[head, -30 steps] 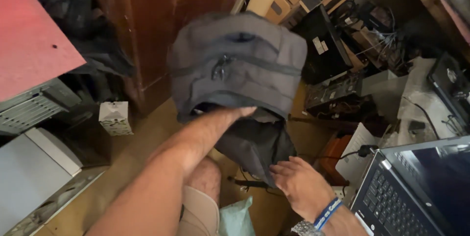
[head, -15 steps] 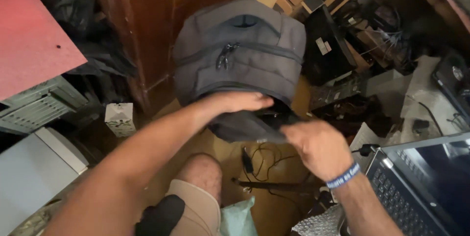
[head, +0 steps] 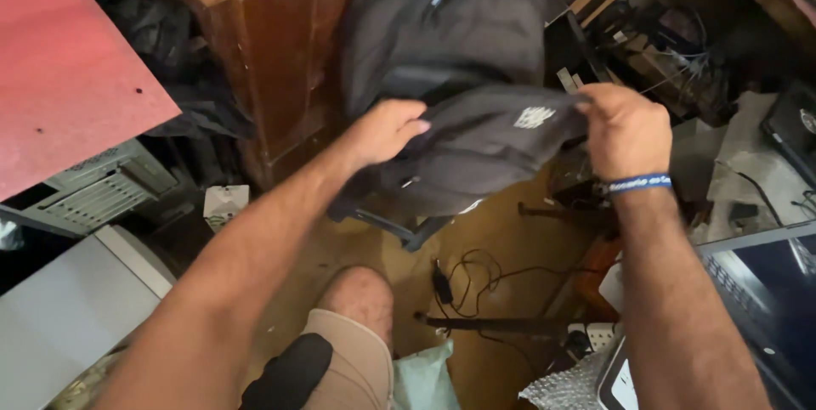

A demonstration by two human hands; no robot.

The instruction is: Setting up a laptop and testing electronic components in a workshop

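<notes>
A dark grey backpack (head: 450,28) hangs in the air in front of me, its zipped front facing the camera. My left hand (head: 387,130) grips the left side of its lower part, fingers curled over the fabric. My right hand (head: 625,125), with a blue wristband on the wrist, holds the right edge of the same lower flap, which bears a small white patch. The bottom of the backpack (head: 442,176) folds towards me between both hands.
A brown wooden cabinet (head: 272,53) stands behind the backpack. A red board (head: 59,79) lies at left above grey computer cases (head: 93,193). An open laptop (head: 765,291) sits at lower right. Black cables (head: 476,278) trail on the floor beyond my knee (head: 357,299).
The backpack has been lifted higher and nearer. My right hand rose from below and took hold of its right edge; my left hand shifted onto the lower left side.
</notes>
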